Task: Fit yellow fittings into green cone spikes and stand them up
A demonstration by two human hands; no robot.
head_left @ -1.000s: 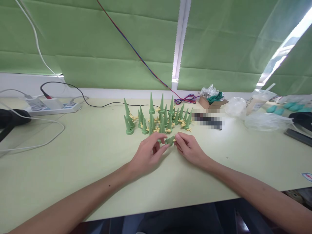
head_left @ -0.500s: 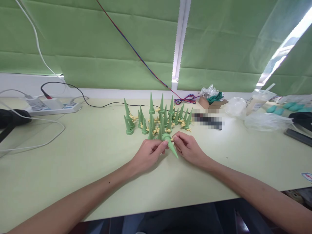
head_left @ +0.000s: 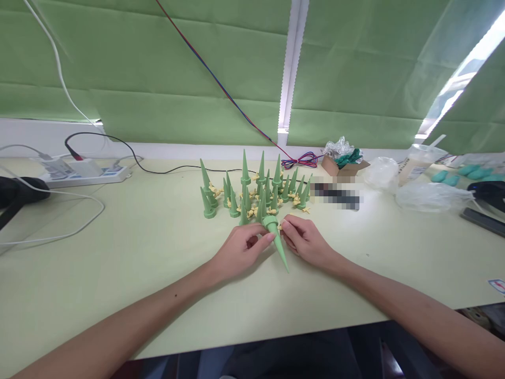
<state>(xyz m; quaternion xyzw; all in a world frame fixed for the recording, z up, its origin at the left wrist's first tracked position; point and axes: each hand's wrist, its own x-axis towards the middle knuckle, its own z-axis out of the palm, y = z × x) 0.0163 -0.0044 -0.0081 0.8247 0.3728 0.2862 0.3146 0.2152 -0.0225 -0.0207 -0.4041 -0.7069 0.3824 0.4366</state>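
Note:
A green plastic watering spike (head_left: 278, 243) is gripped by my left hand (head_left: 245, 246), its point slanting down to the right toward me and its round collar uppermost. My right hand (head_left: 304, 239) pinches a small yellow valve (head_left: 280, 227) against the side of the spike near the collar. Fingers hide most of the valve, so I cannot tell how deep it sits. Just beyond both hands, several more green spikes (head_left: 245, 171) stand point up in a cluster. Small yellow valves (head_left: 296, 200) lie or stick out among them.
Behind the cluster runs a black cable (head_left: 173, 169); a red and blue wire coil (head_left: 302, 160) lies by the wall. To the right are a cardboard box (head_left: 344, 169), a plastic cup (head_left: 418, 163), clear bags (head_left: 432, 197) and teal pieces (head_left: 452, 180). A power strip (head_left: 87, 176) sits left.
The held spike has tilted, so its point now reaches lower and nearer to me and more of its length shows. My left fingers have shifted slightly; the right hand stays beside the spike.

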